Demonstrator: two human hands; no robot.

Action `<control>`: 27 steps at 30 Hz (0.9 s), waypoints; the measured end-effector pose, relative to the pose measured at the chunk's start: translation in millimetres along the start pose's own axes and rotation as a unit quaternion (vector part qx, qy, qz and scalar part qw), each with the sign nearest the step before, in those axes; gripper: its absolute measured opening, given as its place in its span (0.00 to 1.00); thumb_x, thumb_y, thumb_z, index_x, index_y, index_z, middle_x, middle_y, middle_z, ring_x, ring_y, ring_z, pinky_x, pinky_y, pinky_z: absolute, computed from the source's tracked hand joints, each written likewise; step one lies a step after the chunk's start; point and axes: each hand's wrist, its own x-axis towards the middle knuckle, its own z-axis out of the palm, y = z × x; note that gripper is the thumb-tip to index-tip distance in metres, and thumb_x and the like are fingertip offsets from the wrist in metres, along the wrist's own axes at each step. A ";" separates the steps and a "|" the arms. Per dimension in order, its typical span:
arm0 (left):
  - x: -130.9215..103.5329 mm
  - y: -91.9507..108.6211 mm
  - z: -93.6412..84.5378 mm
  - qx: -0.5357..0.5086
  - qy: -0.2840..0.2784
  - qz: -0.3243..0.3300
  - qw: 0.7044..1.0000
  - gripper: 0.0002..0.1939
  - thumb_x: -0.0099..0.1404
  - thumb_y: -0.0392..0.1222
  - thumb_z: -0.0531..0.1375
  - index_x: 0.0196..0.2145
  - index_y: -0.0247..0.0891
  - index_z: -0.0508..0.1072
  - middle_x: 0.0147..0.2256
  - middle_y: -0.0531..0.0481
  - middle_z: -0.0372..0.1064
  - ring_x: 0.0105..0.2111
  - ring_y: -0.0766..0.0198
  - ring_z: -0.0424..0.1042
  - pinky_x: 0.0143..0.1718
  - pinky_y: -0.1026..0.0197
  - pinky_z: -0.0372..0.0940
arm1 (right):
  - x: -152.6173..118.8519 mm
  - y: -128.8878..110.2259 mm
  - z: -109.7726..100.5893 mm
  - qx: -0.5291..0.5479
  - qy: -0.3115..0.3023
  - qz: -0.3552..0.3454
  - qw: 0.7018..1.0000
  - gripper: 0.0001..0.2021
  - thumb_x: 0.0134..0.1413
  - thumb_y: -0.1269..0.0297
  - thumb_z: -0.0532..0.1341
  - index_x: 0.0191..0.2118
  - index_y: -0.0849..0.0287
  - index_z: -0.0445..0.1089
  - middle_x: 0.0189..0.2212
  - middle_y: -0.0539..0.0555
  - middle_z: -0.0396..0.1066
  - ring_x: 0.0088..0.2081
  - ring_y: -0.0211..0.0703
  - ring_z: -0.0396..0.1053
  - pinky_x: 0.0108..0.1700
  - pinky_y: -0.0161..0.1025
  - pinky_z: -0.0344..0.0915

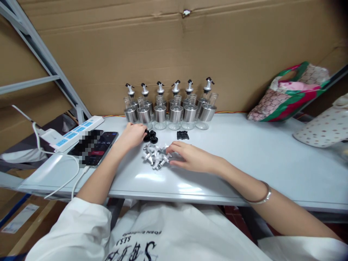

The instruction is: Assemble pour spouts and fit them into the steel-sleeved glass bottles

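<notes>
left hand (pixel 133 135) curled, right hand (pixel 189 156) flat

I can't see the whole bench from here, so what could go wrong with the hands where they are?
1. The left hand is at the black caps, close to the bottles; a bump might tip that tight row.
2. The right hand lies on the loose spouts; a sweep could scatter them toward the table edge.
3. The phone and its cable sit beside the left forearm and could snag.

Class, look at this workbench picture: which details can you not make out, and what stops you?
Head view only:
- Left hand fingertips: curled over the black caps, so its grip is unclear.
- Phone screen: partly blurred by a pixelated patch.
- Small black pieces: too small to identify.
- Power strip cable: cut off at the table edge.
</notes>
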 end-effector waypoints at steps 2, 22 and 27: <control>-0.3 -0.2 -0.2 -0.001 0.001 -0.003 1.000 0.11 0.66 0.38 0.51 0.41 0.35 0.71 0.42 0.42 0.73 0.42 0.53 0.72 0.40 0.56 0.59 | -0.6 -0.3 0.1 -0.001 -0.009 -0.007 1.000 0.12 0.57 0.63 0.58 0.46 0.59 0.65 0.44 0.59 0.66 0.43 0.46 0.65 0.45 0.42 0.63; -6.9 8.9 -14.9 -0.170 0.092 0.054 0.980 0.12 0.66 0.44 0.54 0.43 0.34 0.69 0.42 0.44 0.68 0.45 0.57 0.69 0.45 0.58 0.61 | 1.8 -5.1 -0.2 -0.012 0.010 0.040 0.999 0.07 0.56 0.67 0.58 0.41 0.60 0.63 0.31 0.53 0.68 0.29 0.40 0.63 0.31 0.35 0.57; -16.2 33.8 -17.5 -0.324 0.009 0.180 0.929 0.29 0.57 0.55 0.62 0.51 0.40 0.63 0.51 0.45 0.64 0.51 0.57 0.65 0.50 0.59 0.60 | 3.0 -2.4 0.7 -0.062 0.016 0.014 0.998 0.07 0.55 0.65 0.60 0.39 0.61 0.65 0.39 0.58 0.67 0.37 0.45 0.65 0.38 0.39 0.61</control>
